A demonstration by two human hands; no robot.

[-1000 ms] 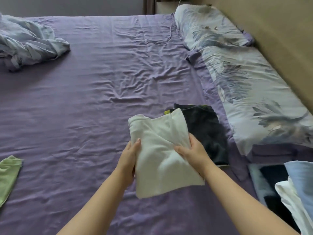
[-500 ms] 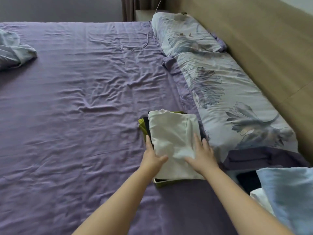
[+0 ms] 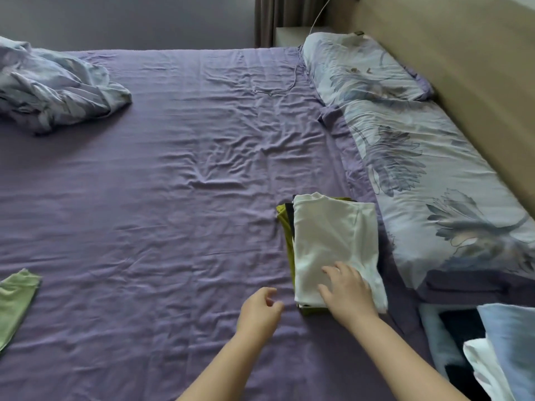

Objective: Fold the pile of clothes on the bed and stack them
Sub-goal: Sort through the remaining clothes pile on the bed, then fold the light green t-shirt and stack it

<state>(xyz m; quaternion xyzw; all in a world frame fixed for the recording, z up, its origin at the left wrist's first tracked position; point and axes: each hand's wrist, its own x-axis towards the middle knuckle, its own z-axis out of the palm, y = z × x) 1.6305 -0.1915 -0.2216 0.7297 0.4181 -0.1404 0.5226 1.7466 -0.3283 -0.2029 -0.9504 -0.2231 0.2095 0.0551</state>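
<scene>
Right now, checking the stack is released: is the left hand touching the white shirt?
Apart. The head view shows purple sheet between the left hand and the white shirt.

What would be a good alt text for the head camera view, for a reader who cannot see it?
A person's right hand rests flat on a folded white shirt topping a small stack of folded clothes on a wrinkled purple bed sheet, while the left hand hovers beside it, holding nothing. A light green garment lies at the left edge.

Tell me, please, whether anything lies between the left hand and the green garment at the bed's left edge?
Nothing visible does. Only bare purple sheet lies between the left hand and the green garment. The right hand rests on the white top of the stack.
</scene>
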